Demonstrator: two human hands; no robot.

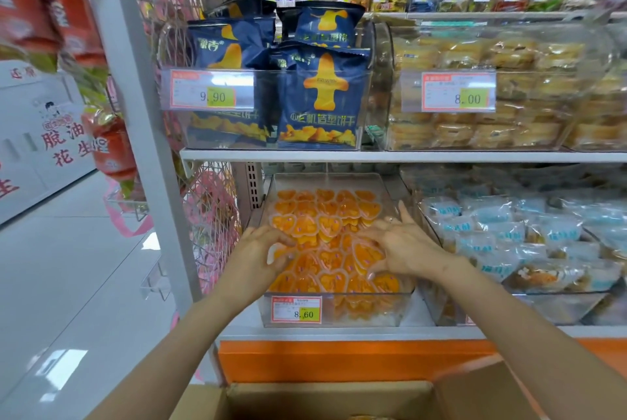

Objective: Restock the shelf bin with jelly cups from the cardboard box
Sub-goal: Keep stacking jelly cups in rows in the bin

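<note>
Left grip (261, 250) is curling onto and right grip (403, 246) is lying spread-fingered on orange heart-shaped plastic jelly cups (325, 212) filling the clear plastic shelf bin (390, 187); probably light, slick, thin-lidded, they are likely asking for holds at stiff rims.

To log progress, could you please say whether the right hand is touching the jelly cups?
Touching. The head view shows the right hand, fingers spread, resting on the jelly cups in the bin.
</note>
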